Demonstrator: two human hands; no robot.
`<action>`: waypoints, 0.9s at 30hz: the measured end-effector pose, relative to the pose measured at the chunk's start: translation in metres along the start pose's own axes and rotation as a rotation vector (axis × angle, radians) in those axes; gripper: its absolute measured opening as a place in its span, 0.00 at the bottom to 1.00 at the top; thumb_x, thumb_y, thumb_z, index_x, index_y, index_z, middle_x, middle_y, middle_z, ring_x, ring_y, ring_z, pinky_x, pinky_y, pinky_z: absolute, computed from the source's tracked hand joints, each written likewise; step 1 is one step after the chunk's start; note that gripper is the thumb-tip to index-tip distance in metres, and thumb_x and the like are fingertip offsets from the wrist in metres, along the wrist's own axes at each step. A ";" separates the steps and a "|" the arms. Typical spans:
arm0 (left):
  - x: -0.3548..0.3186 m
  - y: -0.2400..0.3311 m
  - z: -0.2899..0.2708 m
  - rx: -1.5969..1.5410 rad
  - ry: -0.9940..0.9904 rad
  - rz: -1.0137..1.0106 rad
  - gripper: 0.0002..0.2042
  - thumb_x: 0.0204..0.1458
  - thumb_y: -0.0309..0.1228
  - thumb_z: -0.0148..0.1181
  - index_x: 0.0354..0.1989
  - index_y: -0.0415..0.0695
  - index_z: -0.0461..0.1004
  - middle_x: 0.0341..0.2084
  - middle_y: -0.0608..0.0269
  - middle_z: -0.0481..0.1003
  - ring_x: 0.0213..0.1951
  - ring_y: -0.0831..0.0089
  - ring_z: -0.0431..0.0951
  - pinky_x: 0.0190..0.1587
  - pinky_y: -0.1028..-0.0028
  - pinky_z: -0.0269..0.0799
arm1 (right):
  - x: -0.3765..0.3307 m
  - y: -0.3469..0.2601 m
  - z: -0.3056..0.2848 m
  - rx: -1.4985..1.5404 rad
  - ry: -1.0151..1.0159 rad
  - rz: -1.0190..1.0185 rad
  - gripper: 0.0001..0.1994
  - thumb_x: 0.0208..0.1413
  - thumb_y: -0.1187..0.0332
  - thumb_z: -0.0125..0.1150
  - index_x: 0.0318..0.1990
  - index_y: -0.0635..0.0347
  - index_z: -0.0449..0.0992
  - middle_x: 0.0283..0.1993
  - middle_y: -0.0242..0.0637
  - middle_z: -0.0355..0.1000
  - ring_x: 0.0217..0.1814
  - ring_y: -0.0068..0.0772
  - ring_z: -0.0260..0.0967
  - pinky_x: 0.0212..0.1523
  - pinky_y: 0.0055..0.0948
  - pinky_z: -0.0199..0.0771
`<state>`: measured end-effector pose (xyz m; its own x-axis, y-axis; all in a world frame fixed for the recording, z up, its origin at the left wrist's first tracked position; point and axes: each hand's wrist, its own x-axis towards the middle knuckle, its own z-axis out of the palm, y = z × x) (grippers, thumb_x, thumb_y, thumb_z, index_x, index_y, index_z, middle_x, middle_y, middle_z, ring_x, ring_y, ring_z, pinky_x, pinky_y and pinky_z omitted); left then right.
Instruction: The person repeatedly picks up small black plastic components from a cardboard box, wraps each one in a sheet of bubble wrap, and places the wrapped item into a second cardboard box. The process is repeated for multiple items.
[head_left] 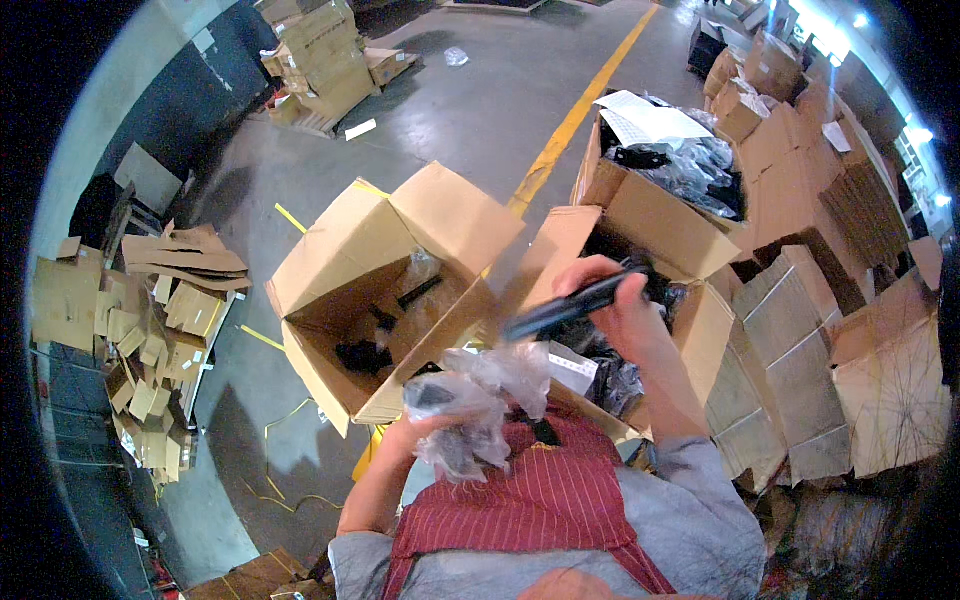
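In front of my chest, my left hand (415, 430) is closed round a crumpled clear plastic bag (462, 425); something dark shows through its upper left part. My right hand (625, 305) grips a long, flat black part (565, 308), slightly blurred, tilted with its far end toward the bag. Below that hand, an open cardboard box (702, 345) holds black pieces in plastic and a white printed slip (572, 370). To the left, another open cardboard box (335, 262) contains a few black parts and some clear plastic, with much of its bottom showing.
Beyond the right box stands a third carton (655, 210) filled with bagged black parts and paper sheets (655, 118). Flattened cardboard (790, 350) leans along the right. Cardboard scraps (150, 350) are piled at left, and stacked boxes (320, 60) stand farther back. A yellow line (590, 100) crosses the floor.
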<state>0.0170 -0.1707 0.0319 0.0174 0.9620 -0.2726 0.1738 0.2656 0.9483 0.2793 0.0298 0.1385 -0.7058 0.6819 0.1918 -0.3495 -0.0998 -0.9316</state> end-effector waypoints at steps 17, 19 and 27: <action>0.008 0.074 0.007 0.544 -0.063 0.855 0.18 0.38 0.31 0.69 0.40 0.40 0.76 0.35 0.56 0.77 0.36 0.54 0.79 0.41 0.62 0.76 | 0.019 -0.007 0.055 -0.430 0.130 -0.001 0.10 0.53 0.64 0.69 0.35 0.59 0.76 0.31 0.28 0.73 0.34 0.20 0.69 0.36 0.24 0.69; 0.008 0.073 -0.002 0.520 -0.066 0.845 0.19 0.38 0.31 0.70 0.40 0.39 0.76 0.35 0.55 0.78 0.37 0.54 0.80 0.42 0.62 0.76 | 0.022 -0.003 0.054 -0.359 0.136 0.002 0.12 0.52 0.61 0.71 0.33 0.58 0.76 0.28 0.29 0.72 0.32 0.23 0.69 0.33 0.27 0.69; -0.006 0.062 -0.008 0.087 -0.102 0.384 0.23 0.40 0.31 0.74 0.46 0.38 0.76 0.39 0.57 0.79 0.39 0.65 0.80 0.44 0.65 0.75 | 0.037 0.033 0.045 -1.007 -0.065 -0.620 0.09 0.50 0.67 0.71 0.36 0.57 0.77 0.36 0.33 0.74 0.41 0.34 0.70 0.53 0.38 0.63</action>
<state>0.0198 -0.1591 0.0939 0.1944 0.9777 0.0794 0.2185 -0.1220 0.9682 0.2136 0.0192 0.1289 -0.6269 0.3719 0.6846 -0.0206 0.8705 -0.4917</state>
